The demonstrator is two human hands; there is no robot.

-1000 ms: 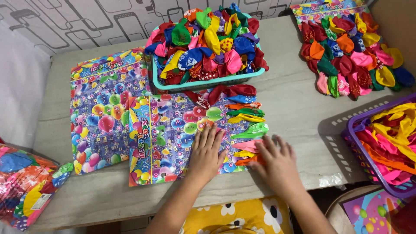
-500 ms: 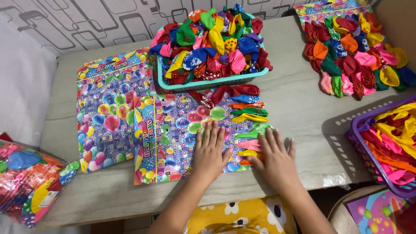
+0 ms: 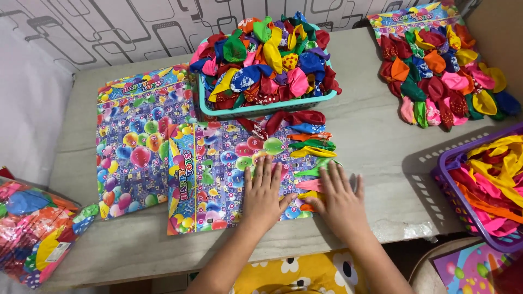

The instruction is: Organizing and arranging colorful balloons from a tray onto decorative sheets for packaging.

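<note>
A colourful printed balloon card (image 3: 218, 174) lies flat on the grey table (image 3: 376, 136), with a row of uninflated balloons (image 3: 308, 144) fixed down its right side. My left hand (image 3: 263, 195) rests flat on the card's lower right part, fingers spread. My right hand (image 3: 340, 200) lies flat beside it over the lowest balloons at the card's right edge. Neither hand grips anything. A second printed card (image 3: 133, 141) lies to the left, partly under the first.
A teal basket (image 3: 261, 109) heaped with loose balloons stands behind the card. Another card covered with balloons (image 3: 444, 76) lies at the far right. A purple basket (image 3: 452, 196) of long balloons sits at the right edge. A clear bag of balloons (image 3: 32, 228) lies at lower left.
Both hands have shifted slightly lower and pressed flatter onto the card's right part. The view has also moved a little.
</note>
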